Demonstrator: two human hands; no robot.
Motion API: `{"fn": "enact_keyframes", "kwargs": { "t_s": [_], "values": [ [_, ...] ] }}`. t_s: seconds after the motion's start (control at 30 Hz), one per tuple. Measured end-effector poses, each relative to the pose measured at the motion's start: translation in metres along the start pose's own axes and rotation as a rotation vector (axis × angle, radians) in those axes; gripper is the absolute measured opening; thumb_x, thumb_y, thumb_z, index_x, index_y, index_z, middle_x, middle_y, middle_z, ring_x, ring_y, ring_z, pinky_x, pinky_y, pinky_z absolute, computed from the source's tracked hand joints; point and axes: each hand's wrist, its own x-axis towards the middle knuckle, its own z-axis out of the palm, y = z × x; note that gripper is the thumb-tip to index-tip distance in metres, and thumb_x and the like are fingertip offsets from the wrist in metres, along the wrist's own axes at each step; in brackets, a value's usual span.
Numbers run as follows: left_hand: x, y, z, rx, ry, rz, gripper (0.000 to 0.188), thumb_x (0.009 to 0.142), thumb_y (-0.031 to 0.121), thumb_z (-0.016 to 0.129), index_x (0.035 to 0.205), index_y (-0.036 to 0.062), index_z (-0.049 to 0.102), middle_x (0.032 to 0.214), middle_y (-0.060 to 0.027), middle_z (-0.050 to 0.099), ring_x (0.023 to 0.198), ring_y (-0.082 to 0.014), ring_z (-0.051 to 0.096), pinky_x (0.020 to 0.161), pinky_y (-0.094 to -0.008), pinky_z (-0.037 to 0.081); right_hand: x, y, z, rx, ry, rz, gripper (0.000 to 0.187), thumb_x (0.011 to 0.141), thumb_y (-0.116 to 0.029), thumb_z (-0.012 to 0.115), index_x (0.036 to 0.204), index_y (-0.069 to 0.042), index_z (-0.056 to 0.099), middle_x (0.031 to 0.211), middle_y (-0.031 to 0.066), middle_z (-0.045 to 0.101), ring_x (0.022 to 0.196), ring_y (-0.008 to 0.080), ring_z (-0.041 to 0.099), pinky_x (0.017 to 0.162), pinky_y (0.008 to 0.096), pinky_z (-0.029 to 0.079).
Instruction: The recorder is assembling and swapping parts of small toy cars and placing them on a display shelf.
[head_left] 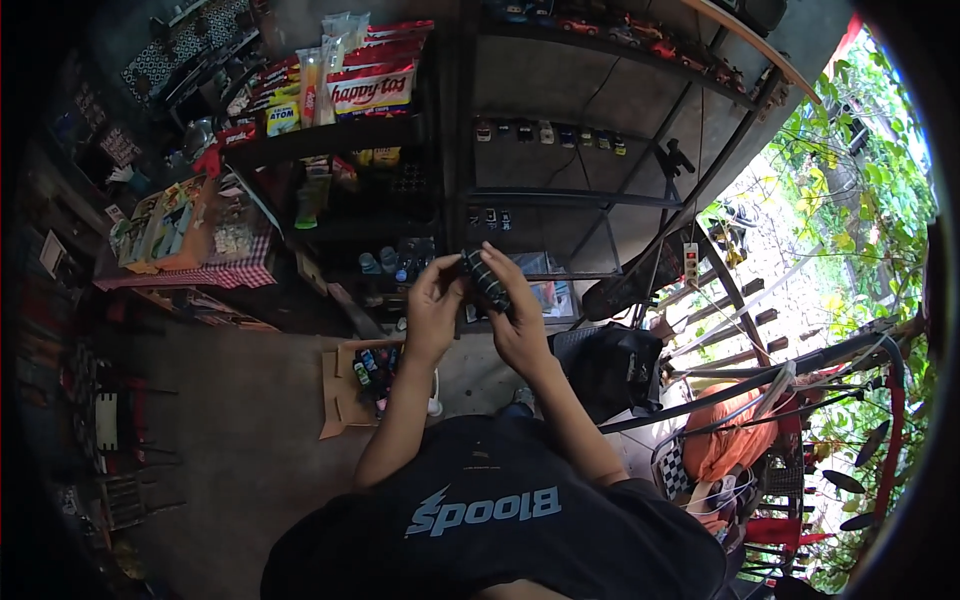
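Observation:
In front of my chest, both hands hold up a small black toy car point(485, 280) with thin light lines across it. My right hand point(521, 325) is closed round its right side, the fingers along its far edge. My left hand point(434, 312) pinches at its left side with bent fingers and thumb. The car is tilted, and part of it is hidden by the fingers. Below my left forearm, an open cardboard box point(335, 400) on the floor contains several dark toy cars point(372, 372), some with green parts.
Ahead stands a dark metal shelf rack point(570, 198) with rows of small toy cars point(546, 132). Snack packets point(370, 88) fill a rack at its left. A checked-cloth table point(250, 272) is farther left. A black bag point(607, 370) and an orange bundle point(730, 432) lie right.

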Motion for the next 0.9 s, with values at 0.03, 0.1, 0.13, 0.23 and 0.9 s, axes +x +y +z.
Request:
{"fn": "enact_keyframes", "kwargs": {
  "t_s": [0.03, 0.1, 0.13, 0.23, 0.9],
  "values": [
    [-0.001, 0.002, -0.002, -0.037, 0.064, -0.002, 0.03, 0.098, 0.008, 0.062, 0.125, -0.0033, 0.056, 0.115, -0.0059, 0.063, 0.105, -0.0108, 0.059, 0.092, -0.0248, 0.048, -0.004, -0.002, 0.003, -0.002, -0.003, -0.006, 0.063, 0.078, 0.014, 0.054, 0.139, -0.004, 0.05, 0.146, 0.0191, 0.048, 0.138, 0.0355, 0.043, 0.114, 0.041, 0.034],
    [-0.002, 0.009, -0.001, -0.069, 0.082, -0.021, 0.029, 0.098, 0.009, 0.062, 0.125, -0.0034, 0.056, 0.114, -0.0059, 0.064, 0.105, -0.011, 0.059, 0.092, -0.025, 0.048, -0.012, -0.004, 0.008, -0.038, 0.019, -0.04, 0.064, 0.078, 0.013, 0.054, 0.139, -0.004, 0.05, 0.146, 0.0196, 0.047, 0.138, 0.0357, 0.043, 0.115, 0.0416, 0.033],
    [-0.002, 0.011, -0.001, -0.095, 0.097, -0.05, 0.029, 0.098, 0.009, 0.061, 0.124, -0.0035, 0.057, 0.114, -0.0059, 0.064, 0.106, -0.0113, 0.06, 0.093, -0.0252, 0.048, -0.015, -0.004, 0.009, -0.038, 0.02, -0.043, 0.064, 0.078, 0.013, 0.054, 0.139, -0.004, 0.05, 0.146, 0.0196, 0.047, 0.138, 0.0357, 0.043, 0.115, 0.0416, 0.033],
    [-0.002, 0.001, 0.002, -0.049, 0.048, -0.004, 0.029, 0.099, 0.009, 0.061, 0.125, -0.0035, 0.056, 0.114, -0.0064, 0.064, 0.106, -0.0118, 0.06, 0.092, -0.0257, 0.05, -0.018, -0.001, 0.007, -0.068, 0.061, -0.052, 0.064, 0.077, 0.013, 0.054, 0.139, -0.004, 0.05, 0.146, 0.0199, 0.047, 0.138, 0.0355, 0.044, 0.115, 0.0418, 0.033],
    [-0.019, 0.013, 0.001, -0.128, -0.038, 0.002, 0.033, 0.098, 0.013, 0.063, 0.126, -0.0038, 0.055, 0.113, -0.0072, 0.063, 0.105, -0.0114, 0.06, 0.091, -0.0247, 0.049, -0.016, -0.013, 0.014, -0.098, 0.089, -0.035, 0.059, 0.081, 0.006, 0.057, 0.139, -0.005, 0.052, 0.145, 0.0179, 0.048, 0.135, 0.0345, 0.047, 0.112, 0.041, 0.034]
  ]
}}
